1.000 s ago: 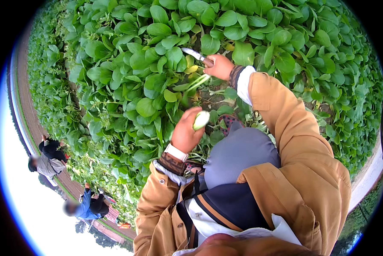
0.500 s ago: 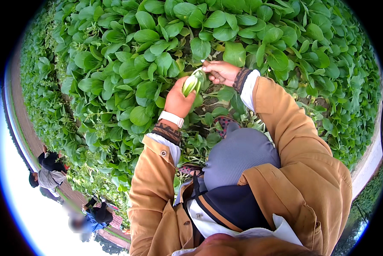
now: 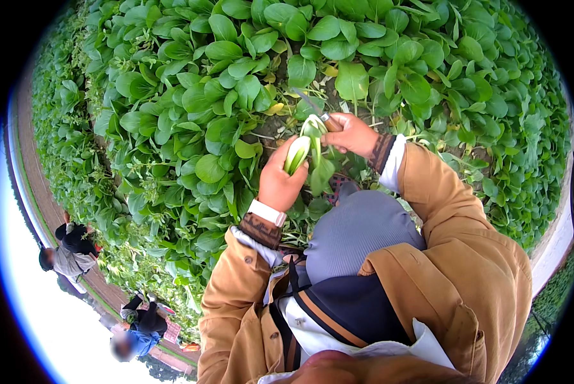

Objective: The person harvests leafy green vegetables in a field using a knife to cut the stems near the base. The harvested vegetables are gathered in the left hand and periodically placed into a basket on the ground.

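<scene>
My left hand (image 3: 280,179) is wrapped round a small head of bok choy (image 3: 298,155), its pale green stalks showing above the fingers. Close by on the right, my right hand (image 3: 356,135) is closed round the wooden handle of a small knife (image 3: 330,122), whose thin blade points up and to the left. Between the hands, pale outer stalks bend away from the head, and a loose green leaf (image 3: 322,174) hangs down beside it. The right fingers are next to these stalks; whether they pinch them I cannot tell.
Dense leafy bok choy plants (image 3: 223,96) spread ahead and to both sides. Trimmed leaves and stalks (image 3: 475,163) litter the soil at right. My grey-covered knee (image 3: 363,233) rises below the hands. Two people (image 3: 72,249) work at the far left beside a dirt path.
Both hands have come lower and nearer to me, the right one also moving rightward. The knife blade now shows plainly, and outer stalks and a leaf hang away from the bok choy.
</scene>
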A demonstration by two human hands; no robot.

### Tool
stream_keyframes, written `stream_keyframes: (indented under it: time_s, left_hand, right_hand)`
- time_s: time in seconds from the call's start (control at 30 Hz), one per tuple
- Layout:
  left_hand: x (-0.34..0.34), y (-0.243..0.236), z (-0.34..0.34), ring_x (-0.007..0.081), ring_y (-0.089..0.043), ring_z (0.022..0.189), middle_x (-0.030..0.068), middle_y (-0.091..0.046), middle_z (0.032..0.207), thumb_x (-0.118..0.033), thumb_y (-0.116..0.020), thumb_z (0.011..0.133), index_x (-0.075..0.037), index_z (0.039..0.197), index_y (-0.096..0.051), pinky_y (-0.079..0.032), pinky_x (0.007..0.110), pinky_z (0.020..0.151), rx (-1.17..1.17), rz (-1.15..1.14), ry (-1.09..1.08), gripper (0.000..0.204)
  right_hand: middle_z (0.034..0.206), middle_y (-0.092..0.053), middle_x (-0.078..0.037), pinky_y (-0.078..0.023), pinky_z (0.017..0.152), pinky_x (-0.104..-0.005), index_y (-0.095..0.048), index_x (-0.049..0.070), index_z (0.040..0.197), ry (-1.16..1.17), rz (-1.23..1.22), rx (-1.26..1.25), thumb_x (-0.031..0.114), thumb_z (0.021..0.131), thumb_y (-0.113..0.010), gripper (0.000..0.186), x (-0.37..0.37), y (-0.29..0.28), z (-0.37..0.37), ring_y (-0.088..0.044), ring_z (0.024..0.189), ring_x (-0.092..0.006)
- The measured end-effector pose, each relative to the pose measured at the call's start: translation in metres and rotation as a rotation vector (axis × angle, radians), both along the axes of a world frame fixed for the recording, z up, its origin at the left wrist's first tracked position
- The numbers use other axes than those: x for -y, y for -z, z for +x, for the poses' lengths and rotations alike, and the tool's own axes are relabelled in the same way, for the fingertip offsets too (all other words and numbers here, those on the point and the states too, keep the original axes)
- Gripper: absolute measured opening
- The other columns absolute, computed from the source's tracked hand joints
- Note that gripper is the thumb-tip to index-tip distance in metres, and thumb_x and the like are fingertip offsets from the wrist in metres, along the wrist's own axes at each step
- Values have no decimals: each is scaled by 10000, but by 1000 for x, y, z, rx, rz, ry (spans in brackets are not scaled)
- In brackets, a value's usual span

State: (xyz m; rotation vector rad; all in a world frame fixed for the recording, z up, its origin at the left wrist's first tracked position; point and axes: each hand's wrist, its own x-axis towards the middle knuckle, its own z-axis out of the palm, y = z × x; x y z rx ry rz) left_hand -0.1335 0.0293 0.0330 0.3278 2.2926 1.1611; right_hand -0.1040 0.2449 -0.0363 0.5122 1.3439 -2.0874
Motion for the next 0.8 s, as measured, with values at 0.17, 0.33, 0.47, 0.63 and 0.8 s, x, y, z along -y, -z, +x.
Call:
stream_keyframes:
  time_s: [0.17,0.33,0.47,0.63,0.8]
  left_hand:
    - [5,-46,-13,114,-595,866,83,-639,1066,-1,-708,804,-3,1074,-531,-503,257,761,-187,143,-240,323]
    - [-19,-44,-25,117,-563,670,47,-626,815,-171,-792,791,-6,981,-525,-488,254,620,7,137,-402,367]
    - [-26,-46,-32,104,-602,651,59,-627,835,-37,-697,843,-15,1043,-485,-495,224,566,241,371,-522,292]
    - [12,-21,-36,122,-622,668,67,-628,853,-13,-653,845,5,1147,-481,-506,232,549,272,95,-436,348]
    - [29,-28,-28,232,-612,899,159,-600,1069,-143,-730,814,45,1127,-539,-499,322,761,64,-219,-114,412]
  right_hand:
    - [718,-483,46,-391,573,-240,-567,24,938,40,140,-281,136,842,-703,200,7,-34,-6,-412,652,-48]
    - [698,-457,50,-383,576,-244,-562,21,910,13,145,-370,112,837,-703,183,18,-50,-15,-398,656,-50]
    - [701,-457,54,-388,578,-249,-558,19,903,57,152,-411,109,833,-708,189,16,-37,-14,-400,660,-55]
    - [760,-539,36,-440,635,-262,-599,-4,1041,37,369,-354,121,850,-694,248,-8,-49,-17,-459,702,-61]
    - [787,-542,52,-437,646,-229,-599,2,1042,48,164,-370,121,853,-705,247,-10,-41,-17,-470,731,-36]
